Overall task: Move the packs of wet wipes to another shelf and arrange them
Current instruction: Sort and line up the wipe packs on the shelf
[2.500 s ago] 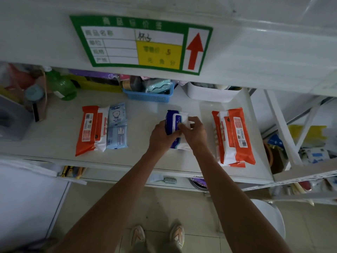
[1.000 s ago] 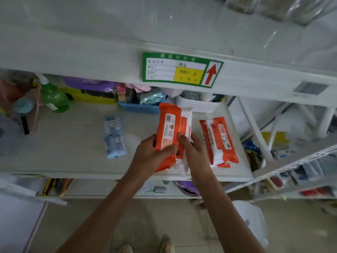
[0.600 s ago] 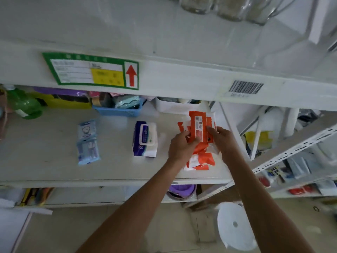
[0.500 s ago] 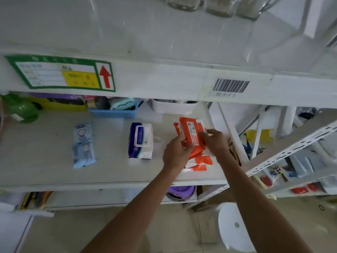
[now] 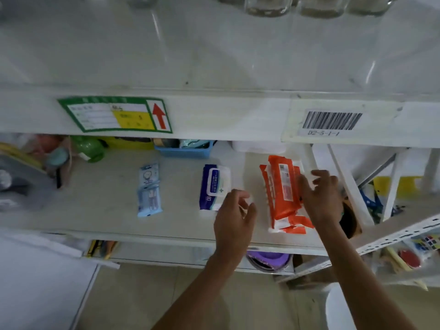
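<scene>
On the white shelf (image 5: 100,201) lies a stack of orange wet-wipe packs (image 5: 282,194) at the right. My right hand (image 5: 320,196) hovers at its right side with fingers spread, holding nothing. My left hand (image 5: 234,222) floats between the orange stack and a dark blue and white pack (image 5: 214,186), fingers loose and empty. A small light blue pack (image 5: 148,189) lies further left.
A blue basket (image 5: 183,151), a white tub (image 5: 259,146) and a green bottle (image 5: 88,148) stand at the shelf's back. The upper shelf edge carries a green price label (image 5: 116,115) and a barcode sticker (image 5: 332,121). A slanted rack (image 5: 392,234) lies right.
Both hands carried an orange pack rightward, set it on the orange stack and let go. They have since drawn back and opened.
</scene>
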`<state>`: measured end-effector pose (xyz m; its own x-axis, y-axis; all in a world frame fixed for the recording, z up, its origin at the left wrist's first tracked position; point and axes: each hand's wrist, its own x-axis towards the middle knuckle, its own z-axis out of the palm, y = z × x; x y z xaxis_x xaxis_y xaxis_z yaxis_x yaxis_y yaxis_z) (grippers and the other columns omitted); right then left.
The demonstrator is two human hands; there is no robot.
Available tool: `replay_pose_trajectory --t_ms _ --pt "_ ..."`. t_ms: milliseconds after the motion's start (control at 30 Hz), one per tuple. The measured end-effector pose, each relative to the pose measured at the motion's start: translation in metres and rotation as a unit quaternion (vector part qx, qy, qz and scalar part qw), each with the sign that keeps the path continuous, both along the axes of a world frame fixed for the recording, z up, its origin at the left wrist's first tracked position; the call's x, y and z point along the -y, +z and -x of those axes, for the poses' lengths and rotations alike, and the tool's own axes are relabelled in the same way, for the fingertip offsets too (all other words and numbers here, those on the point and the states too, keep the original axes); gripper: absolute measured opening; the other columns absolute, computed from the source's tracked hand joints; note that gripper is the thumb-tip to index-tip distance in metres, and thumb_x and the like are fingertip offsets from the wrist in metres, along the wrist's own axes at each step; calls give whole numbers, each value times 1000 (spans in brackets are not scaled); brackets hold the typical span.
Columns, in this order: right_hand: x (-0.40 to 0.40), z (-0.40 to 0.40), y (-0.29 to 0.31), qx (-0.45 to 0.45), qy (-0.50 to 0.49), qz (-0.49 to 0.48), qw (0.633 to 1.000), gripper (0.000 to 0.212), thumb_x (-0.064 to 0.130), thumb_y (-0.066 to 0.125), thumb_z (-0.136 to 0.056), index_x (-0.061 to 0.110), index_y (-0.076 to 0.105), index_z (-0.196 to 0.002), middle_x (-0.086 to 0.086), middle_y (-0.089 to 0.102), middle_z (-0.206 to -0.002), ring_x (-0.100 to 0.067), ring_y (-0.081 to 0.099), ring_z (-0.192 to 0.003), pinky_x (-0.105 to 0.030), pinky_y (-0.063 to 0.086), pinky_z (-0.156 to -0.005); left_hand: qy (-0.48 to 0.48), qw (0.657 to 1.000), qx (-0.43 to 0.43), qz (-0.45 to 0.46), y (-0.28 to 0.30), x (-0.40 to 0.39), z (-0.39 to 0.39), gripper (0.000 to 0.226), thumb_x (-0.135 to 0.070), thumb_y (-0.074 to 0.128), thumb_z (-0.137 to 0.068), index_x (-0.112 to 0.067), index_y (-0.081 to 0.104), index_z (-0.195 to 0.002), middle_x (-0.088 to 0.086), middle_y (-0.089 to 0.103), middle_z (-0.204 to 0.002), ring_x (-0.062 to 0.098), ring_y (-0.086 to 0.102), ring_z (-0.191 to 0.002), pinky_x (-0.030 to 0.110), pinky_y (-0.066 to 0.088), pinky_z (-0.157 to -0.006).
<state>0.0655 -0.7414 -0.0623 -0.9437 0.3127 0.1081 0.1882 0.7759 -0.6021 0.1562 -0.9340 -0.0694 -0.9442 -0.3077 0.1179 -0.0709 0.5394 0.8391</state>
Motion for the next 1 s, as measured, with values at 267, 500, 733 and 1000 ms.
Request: replay_pose_trajectory --t_ms 267,500,733,1000 --pt "202 -100 35 -3 260 144 955 4 29 56 -101 26 59 -101 6 70 -87 -7 63 -70 -27 59 -64 175 965 99 166 -41 228 -17 7 -27 63 -95 -23 63 -101 1 73 -99 24 73 -87 36 57 -69" --pt "381 -58 -40 178 233 52 954 47 44 58 -95 19 44 -132 -9 57 -128 -29 58 -118 -43 53 -89 14 933 283 220 -51 338 62 68 -18 53 -96 -40 29 -156 7 31 -160 39 50 -134 50 48 -105" --pt "439 -41 -78 177 157 -90 967 65 47 72 -85 11 46 -132 -13 57 -126 -33 59 -115 -43 50 -92 -154 891 220 365 -78 371 86 71 -33 62 -92 -43 31 -156 -13 11 -171 36 41 -136 47 44 -105" --pt "392 -44 -51 246 80 83 962 65 43 73 -86 18 45 -138 -15 64 -130 -35 64 -114 -35 47 -81 -200 907 129 346 -94 380 48 65 -24 67 -82 -40 53 -144 -9 36 -163 31 53 -125 41 52 -91"
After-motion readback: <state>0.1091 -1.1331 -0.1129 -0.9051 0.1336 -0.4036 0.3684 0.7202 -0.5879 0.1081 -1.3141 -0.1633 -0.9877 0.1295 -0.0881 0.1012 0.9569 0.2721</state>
